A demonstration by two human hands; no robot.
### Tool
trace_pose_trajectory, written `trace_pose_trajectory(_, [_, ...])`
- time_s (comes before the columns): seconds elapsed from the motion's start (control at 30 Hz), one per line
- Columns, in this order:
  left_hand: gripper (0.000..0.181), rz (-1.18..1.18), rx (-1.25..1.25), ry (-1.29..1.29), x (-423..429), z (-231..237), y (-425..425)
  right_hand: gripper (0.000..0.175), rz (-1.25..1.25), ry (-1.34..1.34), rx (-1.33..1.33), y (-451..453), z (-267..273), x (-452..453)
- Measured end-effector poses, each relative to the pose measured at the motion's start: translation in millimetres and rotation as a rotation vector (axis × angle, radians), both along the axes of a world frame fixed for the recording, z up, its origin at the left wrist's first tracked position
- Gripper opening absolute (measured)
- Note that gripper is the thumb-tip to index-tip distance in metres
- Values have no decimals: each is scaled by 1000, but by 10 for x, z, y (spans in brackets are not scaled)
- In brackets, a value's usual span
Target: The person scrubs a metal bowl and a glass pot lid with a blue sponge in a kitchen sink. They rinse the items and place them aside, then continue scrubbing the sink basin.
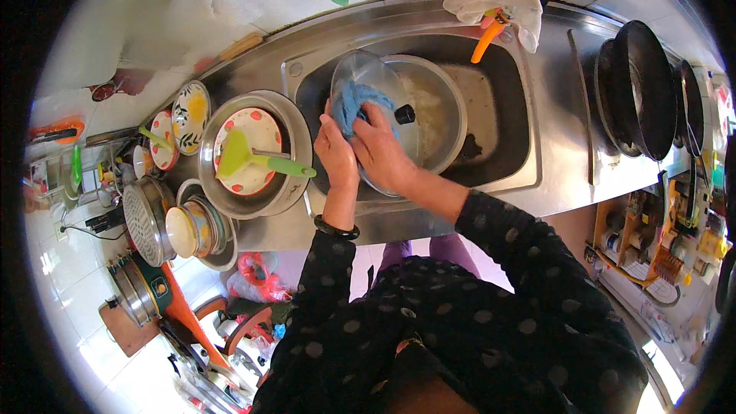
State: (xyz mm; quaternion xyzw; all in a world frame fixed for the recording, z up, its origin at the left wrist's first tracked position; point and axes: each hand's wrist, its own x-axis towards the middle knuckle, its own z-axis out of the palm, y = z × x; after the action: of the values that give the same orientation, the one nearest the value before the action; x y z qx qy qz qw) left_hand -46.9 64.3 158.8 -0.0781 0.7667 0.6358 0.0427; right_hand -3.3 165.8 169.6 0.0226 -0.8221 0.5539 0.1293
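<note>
Over the sink [500,164], my left hand [335,152] grips the near-left edge of a transparent pot lid [362,66] with a black knob [405,114]. The lid is held tilted. Bunched in my right hand [382,152] is a blue cloth [359,100], pressed against the lid's surface close to my left fingers. Below the lid, a round metal basin [454,89] sits in the sink with some cloudy water in it. My hands hide part of the lid's near edge.
Left of the sink, a steel bowl [215,195] holds a strawberry-patterned plate [261,126] and a green-handled scraper [287,167]. Stacked bowls [184,233] stand beside it. An orange faucet spout [487,40] hangs over the sink. Dark pans [644,92] stand at the right.
</note>
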Motion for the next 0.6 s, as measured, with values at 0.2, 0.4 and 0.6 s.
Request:
trace_pose_trajectory(0.2, [37,-1,-141,114,-43,-83,26,25,-7,-83,122,274,-657,-773])
trace_pose_trajectory(0.4, [35,25,-118,115,-67,-84,30,28,174,-190,560,707,-1507,-1254])
trace_pose_trajectory(0.6, [34,76,-177,91,-64,-123,4,38,-98,-473,-98,860,-2255,-1036])
